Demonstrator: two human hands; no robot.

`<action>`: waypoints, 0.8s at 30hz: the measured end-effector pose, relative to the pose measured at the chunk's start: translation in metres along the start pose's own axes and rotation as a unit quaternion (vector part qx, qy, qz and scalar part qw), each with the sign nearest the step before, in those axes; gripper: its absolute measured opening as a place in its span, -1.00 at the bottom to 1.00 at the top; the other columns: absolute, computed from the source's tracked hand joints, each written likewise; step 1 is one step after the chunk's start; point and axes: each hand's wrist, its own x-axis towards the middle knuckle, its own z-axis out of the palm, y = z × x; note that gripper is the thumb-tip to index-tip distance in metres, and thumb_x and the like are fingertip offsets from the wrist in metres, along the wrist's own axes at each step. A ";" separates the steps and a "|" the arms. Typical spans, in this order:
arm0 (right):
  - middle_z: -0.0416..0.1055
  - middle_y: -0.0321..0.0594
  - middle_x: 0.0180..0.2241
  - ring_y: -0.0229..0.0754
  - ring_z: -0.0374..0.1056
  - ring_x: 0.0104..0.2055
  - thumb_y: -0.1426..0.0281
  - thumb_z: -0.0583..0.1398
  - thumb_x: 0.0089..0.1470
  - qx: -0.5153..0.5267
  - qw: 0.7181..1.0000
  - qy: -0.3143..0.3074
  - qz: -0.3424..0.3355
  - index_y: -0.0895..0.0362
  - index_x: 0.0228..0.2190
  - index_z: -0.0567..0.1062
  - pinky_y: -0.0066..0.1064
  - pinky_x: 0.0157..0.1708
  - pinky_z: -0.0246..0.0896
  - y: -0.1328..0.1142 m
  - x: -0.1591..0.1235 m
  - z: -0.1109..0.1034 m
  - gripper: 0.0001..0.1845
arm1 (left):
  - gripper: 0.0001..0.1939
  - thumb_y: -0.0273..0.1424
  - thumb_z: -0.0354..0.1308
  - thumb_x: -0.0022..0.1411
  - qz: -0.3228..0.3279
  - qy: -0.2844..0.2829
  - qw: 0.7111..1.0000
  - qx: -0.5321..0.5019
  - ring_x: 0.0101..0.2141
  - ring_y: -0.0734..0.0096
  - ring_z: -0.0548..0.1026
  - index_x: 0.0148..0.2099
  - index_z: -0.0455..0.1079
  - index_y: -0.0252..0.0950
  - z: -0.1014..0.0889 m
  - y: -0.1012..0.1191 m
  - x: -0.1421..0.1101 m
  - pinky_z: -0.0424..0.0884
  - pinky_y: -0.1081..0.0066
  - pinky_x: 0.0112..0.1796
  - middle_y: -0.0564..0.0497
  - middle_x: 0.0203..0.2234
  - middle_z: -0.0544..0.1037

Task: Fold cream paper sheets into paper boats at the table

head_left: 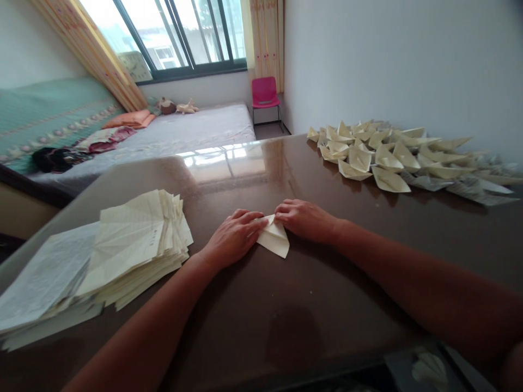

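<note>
A small folded piece of cream paper (274,240) lies on the brown table between my hands, with one pointed corner toward me. My left hand (237,233) presses on its left side, fingers closed over the edge. At its upper right edge, my right hand (304,218) pinches the paper with thumb and fingers. Parts of the paper are hidden under the fingers of both hands.
A stack of creased paper sheets (128,234) lies at the left, beside printed sheets (44,277). Several folded paper boats (390,158) crowd the table's far right by the wall. Beyond the glossy table (253,321) are a bed (196,130) and a pink chair (265,93).
</note>
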 end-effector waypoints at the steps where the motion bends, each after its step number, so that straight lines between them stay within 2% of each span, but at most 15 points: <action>1: 0.48 -0.10 -0.22 -0.15 0.31 -0.15 0.48 0.08 0.21 0.015 1.000 -0.004 0.009 0.18 -0.26 0.53 -0.34 -0.11 0.16 0.000 0.000 -0.002 -0.79 | -0.63 -0.31 -0.10 0.38 -0.005 -0.005 1.000 0.005 -0.01 0.23 0.33 0.16 0.32 -0.12 -0.004 0.004 -0.003 0.33 0.18 0.04 0.00 0.07 0.41; 5: 0.52 -0.11 -0.23 -0.16 0.32 -0.18 0.41 0.08 0.22 0.079 0.996 -0.032 0.015 0.17 -0.26 0.56 -0.34 -0.11 0.16 -0.003 -0.003 -0.016 -0.75 | -0.61 -0.18 -0.05 0.35 -0.008 -0.041 0.999 0.011 -0.04 0.23 0.35 0.14 0.33 -0.13 -0.016 0.020 -0.015 0.36 0.19 0.02 -0.03 0.08 0.38; 8: 0.47 -0.08 -0.08 -0.12 0.31 -0.09 0.26 0.10 0.21 0.118 0.990 -0.073 -0.006 0.16 -0.18 0.56 -0.29 -0.02 0.14 -0.004 -0.009 -0.028 -0.68 | -0.55 -0.08 0.01 0.29 0.004 -0.067 0.998 0.009 -0.03 0.20 0.35 0.13 0.34 -0.16 -0.019 0.027 -0.019 0.38 0.21 0.00 -0.04 0.10 0.35; 12: 0.33 -0.02 0.05 -0.02 0.22 0.06 0.07 0.22 0.06 0.132 0.983 -0.128 -0.016 0.10 0.01 0.48 -0.21 0.06 0.09 -0.004 -0.017 -0.036 -0.46 | -0.59 -0.12 0.00 0.32 0.022 -0.075 0.997 0.017 -0.01 0.22 0.36 0.07 0.38 -0.23 -0.018 0.029 -0.019 0.39 0.26 -0.01 -0.07 0.09 0.36; 16: 0.31 -0.07 0.06 -0.03 0.21 0.06 0.15 0.25 0.04 0.138 0.978 -0.153 -0.032 0.05 0.06 0.43 -0.22 0.06 0.10 0.000 -0.019 -0.036 -0.45 | -0.60 -0.17 -0.02 0.34 0.049 -0.063 0.995 0.061 -0.06 0.25 0.38 0.08 0.37 -0.29 -0.016 0.031 -0.018 0.42 0.28 -0.05 -0.10 0.03 0.43; 20: 0.35 -0.09 0.02 -0.07 0.23 0.03 0.21 0.26 0.05 0.129 0.980 -0.144 -0.040 0.08 0.04 0.45 -0.26 0.04 0.11 0.000 -0.017 -0.036 -0.49 | -0.72 -0.35 -0.04 0.37 0.095 -0.030 0.988 0.114 -0.05 0.25 0.38 -0.02 0.42 -0.34 -0.013 0.036 -0.016 0.40 0.29 -0.03 -0.08 -0.06 0.50; 24: 0.44 -0.04 -0.12 0.00 0.25 -0.03 0.32 0.22 0.06 0.042 0.989 -0.141 -0.022 0.18 -0.12 0.52 -0.19 -0.03 0.13 -0.019 -0.016 -0.041 -0.67 | -0.64 -0.24 -0.03 0.37 0.110 -0.006 0.987 0.119 0.00 0.24 0.37 0.06 0.36 -0.35 -0.008 0.039 -0.016 0.37 0.30 0.01 -0.08 -0.01 0.49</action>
